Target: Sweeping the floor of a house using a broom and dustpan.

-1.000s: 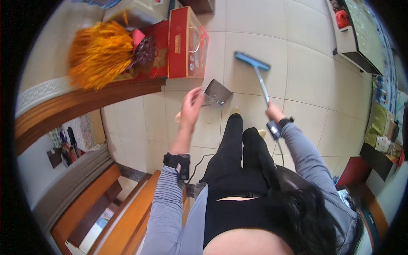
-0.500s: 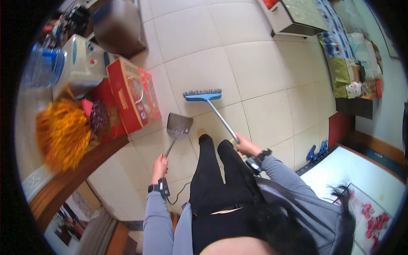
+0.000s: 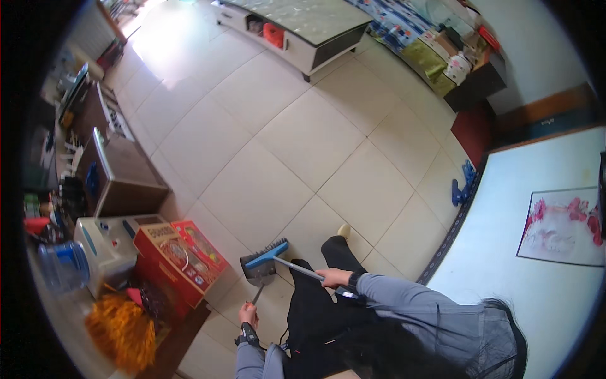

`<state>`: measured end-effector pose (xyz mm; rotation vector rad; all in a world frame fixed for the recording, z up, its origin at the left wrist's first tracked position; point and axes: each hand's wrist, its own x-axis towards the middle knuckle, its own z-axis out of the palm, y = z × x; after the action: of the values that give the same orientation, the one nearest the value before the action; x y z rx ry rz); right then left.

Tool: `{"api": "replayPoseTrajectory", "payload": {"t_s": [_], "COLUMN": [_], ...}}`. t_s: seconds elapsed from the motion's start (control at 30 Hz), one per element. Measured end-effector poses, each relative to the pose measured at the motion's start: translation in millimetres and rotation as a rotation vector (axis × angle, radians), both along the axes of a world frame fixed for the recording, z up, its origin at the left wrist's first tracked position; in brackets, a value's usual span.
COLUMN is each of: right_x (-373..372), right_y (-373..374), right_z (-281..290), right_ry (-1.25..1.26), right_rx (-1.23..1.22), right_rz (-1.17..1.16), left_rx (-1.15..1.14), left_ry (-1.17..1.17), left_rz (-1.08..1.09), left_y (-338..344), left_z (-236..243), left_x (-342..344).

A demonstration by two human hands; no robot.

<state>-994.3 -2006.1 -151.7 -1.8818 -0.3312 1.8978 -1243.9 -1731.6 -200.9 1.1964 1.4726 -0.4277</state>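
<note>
My right hand is closed round the grey handle of a broom with a blue head and dark bristles. The broom head lies over the upper part of a grey dustpan, partly covering it. In my left hand is the dustpan's thin handle, fingers wrapped about it. The pan rests low by the tiled floor, just left of my legs. Whether any sweepings lie in it is hidden by the broom head.
A red box stands left of the dustpan, beside a water dispenser and an orange duster. Across the pale tiles is a low cabinet. Blue slippers sit by the right wall.
The broom head has come left and back onto the dustpan. My hands are closer together, and my view has turned and tilted to take in more of the room ahead.
</note>
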Motion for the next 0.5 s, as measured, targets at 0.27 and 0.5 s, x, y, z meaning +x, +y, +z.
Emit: {"api": "replayPoseTrajectory", "payload": {"t_s": [0.27,0.5], "right_x": [112,183], "right_y": [-171,-351], "right_z": [22,15], "right_ry": [0.342,-0.035], "right_rx": [0.033,-0.001], "right_rz": [-0.734,-0.968], "left_rx": [0.015,0.036], "left_ry": [0.071,0.004], "left_rz": [-0.160,-0.382], "left_y": [-45,-131], "left_z": [25,49], "left_x": [117,285]}}
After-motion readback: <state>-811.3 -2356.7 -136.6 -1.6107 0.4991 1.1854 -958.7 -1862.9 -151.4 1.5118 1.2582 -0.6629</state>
